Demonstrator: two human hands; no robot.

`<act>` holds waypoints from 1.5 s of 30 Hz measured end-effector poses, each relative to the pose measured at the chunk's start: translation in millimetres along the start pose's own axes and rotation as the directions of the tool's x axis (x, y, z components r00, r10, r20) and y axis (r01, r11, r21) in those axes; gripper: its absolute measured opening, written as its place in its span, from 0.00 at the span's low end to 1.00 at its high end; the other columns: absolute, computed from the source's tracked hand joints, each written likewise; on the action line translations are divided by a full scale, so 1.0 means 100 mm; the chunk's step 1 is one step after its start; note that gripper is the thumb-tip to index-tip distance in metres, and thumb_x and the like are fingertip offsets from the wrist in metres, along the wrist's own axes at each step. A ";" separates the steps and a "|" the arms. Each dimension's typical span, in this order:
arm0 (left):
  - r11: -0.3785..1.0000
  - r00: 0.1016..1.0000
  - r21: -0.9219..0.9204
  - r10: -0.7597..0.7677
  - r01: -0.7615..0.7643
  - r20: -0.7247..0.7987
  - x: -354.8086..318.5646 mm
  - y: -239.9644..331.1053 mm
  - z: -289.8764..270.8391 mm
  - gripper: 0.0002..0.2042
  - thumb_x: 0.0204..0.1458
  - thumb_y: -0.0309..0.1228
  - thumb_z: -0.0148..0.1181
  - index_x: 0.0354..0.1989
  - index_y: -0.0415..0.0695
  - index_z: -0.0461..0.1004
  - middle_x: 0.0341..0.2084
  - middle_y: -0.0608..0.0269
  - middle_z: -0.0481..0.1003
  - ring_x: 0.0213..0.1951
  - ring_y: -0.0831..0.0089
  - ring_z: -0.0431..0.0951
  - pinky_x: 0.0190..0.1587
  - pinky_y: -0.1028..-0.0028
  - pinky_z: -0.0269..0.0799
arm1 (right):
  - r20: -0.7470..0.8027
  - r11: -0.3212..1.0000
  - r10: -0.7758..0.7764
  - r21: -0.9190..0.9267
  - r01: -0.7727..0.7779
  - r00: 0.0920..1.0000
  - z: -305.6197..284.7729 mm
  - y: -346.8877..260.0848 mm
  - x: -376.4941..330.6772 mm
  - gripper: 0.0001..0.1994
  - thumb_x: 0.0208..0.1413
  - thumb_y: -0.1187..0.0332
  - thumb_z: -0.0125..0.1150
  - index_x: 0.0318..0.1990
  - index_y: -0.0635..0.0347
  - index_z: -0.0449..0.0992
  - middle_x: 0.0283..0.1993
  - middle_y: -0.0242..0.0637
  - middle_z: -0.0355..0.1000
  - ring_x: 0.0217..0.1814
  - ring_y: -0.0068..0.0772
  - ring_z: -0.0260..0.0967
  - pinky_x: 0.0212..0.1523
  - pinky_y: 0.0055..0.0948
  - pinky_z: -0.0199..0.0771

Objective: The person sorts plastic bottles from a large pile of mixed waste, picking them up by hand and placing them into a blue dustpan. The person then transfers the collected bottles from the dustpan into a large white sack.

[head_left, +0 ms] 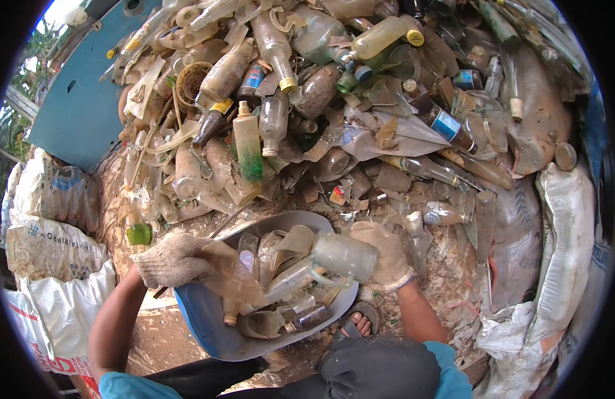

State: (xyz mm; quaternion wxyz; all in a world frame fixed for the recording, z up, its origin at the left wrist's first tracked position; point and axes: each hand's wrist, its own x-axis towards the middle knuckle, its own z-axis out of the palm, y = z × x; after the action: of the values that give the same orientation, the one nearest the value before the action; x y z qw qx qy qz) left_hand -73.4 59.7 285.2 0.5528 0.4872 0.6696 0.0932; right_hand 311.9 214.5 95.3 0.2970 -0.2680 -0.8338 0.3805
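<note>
A clear, clouded glass mug (350,256) is gripped by the gloved right hand (380,249), tipped on its side above the right edge of the tub, its looped handle on the near side. A dirty, brownish see-through piece (233,269), seemingly broken glass, slants from the gloved left hand (177,259) toward the near right over the tub's left part. The blue tub (195,327) sits on the ground, holding glass bottles and jars (291,280) lying jumbled.
</note>
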 end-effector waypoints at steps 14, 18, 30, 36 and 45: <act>0.466 0.994 0.884 0.102 -0.025 -0.025 0.28 0.75 0.83 0.31 0.50 0.40 0.64 0.63 0.40 0.69 0.44 0.37 0.76 0.42 0.44 0.82 0.39 0.48 0.78 | 0.615 0.940 -0.342 0.221 0.261 0.710 0.89 -1.02 -0.45 0.33 0.47 0.70 0.63 0.66 0.51 0.69 0.72 0.52 0.56 0.67 0.58 0.64 0.65 0.53 0.70; 0.487 0.882 0.769 0.424 -0.415 0.207 0.99 0.95 0.98 0.27 0.52 0.40 0.63 0.60 0.42 0.70 0.46 0.43 0.76 0.42 0.45 0.81 0.42 0.50 0.79 | 0.584 0.999 -0.029 0.050 -0.001 0.811 0.04 -0.81 -0.19 0.30 0.52 0.68 0.61 0.66 0.53 0.69 0.62 0.50 0.69 0.64 0.52 0.68 0.64 0.51 0.71; 0.171 0.843 0.978 0.538 -0.122 0.012 3.88 0.74 1.69 0.30 0.54 0.42 0.62 0.63 0.37 0.70 0.60 0.41 0.71 0.66 0.45 0.66 0.67 0.47 0.61 | -0.102 0.265 0.838 -0.783 -0.562 0.537 -1.05 -0.05 -0.39 0.52 0.45 0.41 0.70 0.76 0.49 0.55 0.69 0.62 0.61 0.74 0.64 0.57 0.69 0.58 0.62; 0.057 0.817 0.983 0.566 -0.174 0.112 3.77 0.84 1.54 0.23 0.54 0.37 0.61 0.57 0.39 0.76 0.51 0.47 0.76 0.55 0.49 0.75 0.58 0.49 0.68 | -0.207 0.332 0.894 -0.292 -0.897 0.398 -0.72 0.30 -0.86 0.50 0.43 0.61 0.73 0.76 0.38 0.53 0.70 0.59 0.56 0.72 0.64 0.61 0.68 0.51 0.68; 0.133 0.943 0.969 0.291 -0.207 0.161 3.16 0.91 1.63 0.55 0.35 0.39 0.75 0.75 0.40 0.53 0.68 0.43 0.63 0.68 0.41 0.64 0.66 0.43 0.60 | -0.143 0.611 0.767 -0.130 -0.781 0.625 -0.82 0.62 -0.91 0.45 0.37 0.65 0.78 0.69 0.57 0.65 0.68 0.51 0.67 0.71 0.53 0.63 0.71 0.39 0.63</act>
State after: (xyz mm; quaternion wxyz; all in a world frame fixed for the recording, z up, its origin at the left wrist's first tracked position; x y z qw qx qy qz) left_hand 139.2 277.5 80.3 0.0675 0.8263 0.5005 -0.2493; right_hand 444.6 227.4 62.8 0.1084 -0.6408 -0.6557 0.3844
